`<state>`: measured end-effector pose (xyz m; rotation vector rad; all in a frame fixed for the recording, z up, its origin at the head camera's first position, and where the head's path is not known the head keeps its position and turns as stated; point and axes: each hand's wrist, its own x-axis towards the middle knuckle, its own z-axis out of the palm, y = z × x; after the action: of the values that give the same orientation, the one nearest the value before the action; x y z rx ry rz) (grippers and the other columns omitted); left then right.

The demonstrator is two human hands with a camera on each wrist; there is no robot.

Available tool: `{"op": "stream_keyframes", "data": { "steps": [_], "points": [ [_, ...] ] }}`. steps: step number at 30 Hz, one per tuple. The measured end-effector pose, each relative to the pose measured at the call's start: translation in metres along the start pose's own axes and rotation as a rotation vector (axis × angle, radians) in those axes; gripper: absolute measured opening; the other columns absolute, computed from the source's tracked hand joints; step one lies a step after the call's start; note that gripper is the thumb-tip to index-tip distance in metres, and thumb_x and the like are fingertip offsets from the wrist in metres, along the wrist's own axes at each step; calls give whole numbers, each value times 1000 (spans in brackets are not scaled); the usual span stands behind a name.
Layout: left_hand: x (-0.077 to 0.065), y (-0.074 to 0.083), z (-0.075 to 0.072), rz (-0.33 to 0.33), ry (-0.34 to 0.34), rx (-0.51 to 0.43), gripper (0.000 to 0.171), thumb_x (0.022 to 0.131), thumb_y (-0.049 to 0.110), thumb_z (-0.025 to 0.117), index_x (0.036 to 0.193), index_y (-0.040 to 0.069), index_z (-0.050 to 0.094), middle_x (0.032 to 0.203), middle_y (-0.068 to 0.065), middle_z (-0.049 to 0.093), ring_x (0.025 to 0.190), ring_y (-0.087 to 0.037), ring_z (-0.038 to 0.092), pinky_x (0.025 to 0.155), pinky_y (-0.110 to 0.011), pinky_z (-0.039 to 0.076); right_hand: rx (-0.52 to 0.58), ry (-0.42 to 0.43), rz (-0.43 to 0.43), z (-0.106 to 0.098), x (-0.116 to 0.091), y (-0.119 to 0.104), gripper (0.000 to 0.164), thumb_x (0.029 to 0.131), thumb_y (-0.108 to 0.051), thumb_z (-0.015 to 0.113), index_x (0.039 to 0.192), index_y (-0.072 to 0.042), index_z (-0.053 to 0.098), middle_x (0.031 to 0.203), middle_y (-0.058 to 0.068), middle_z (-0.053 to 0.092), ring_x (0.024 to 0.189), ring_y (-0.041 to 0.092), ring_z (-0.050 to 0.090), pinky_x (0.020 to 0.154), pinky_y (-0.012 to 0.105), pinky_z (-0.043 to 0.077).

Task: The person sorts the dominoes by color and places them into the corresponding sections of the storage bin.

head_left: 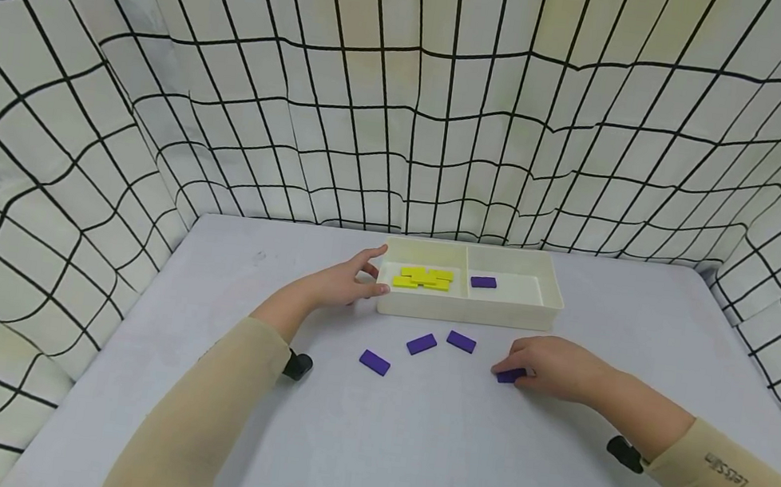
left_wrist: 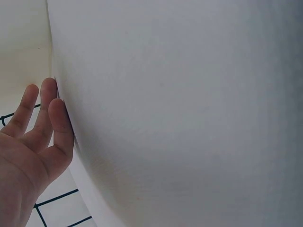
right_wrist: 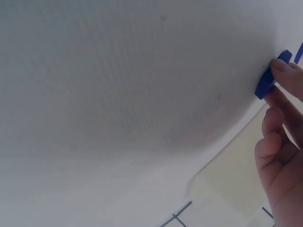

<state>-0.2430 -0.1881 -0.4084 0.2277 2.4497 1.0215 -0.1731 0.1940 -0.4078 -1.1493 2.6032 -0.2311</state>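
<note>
W/ R hand (head_left: 556, 367) we pinch purple block (head_left: 509, 377) nr box (head_left: 469, 312); L hand (head_left: 337, 282), fingers spread loosely, touches box's L end; we shd lift gently.

A pale, smooth bench (head_left: 424, 456) holds a cream two-compartment box (head_left: 419, 306) near its far edge. Three purple blocks (head_left: 422, 343) lie apart in front of it.

A purple block (head_left: 510, 377) is pinched between fingers (head_left: 513, 359); three matching blocks (head_left: 421, 344) lie before a divided cream box (head_left: 419, 305).
</note>
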Motion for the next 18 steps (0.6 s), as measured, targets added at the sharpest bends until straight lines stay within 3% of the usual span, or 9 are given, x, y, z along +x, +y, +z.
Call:
{"op": "stream_keyframes", "data": {
  "steps": [9,18],
  "points": [
    [1,0,1,-2,3,6,87,91,57,63,157,46,7,149,-2,38,117,-24,53,99,-44,43,-37,19,5,-6,-2,4,33,85,-13,78,115,-25,76,95,-14,63,86,6,57,79,31,53],
    [0,1,0,-3,6,15,87,91,55,63,157,45,7,149,-2,38,117,-25,54,99,-44,44,-132,89,-22,-29,-5,6,34,83,-13,80,115,-26,76,94,-13,62,82,10,59,75,28,53]
  ]
}}
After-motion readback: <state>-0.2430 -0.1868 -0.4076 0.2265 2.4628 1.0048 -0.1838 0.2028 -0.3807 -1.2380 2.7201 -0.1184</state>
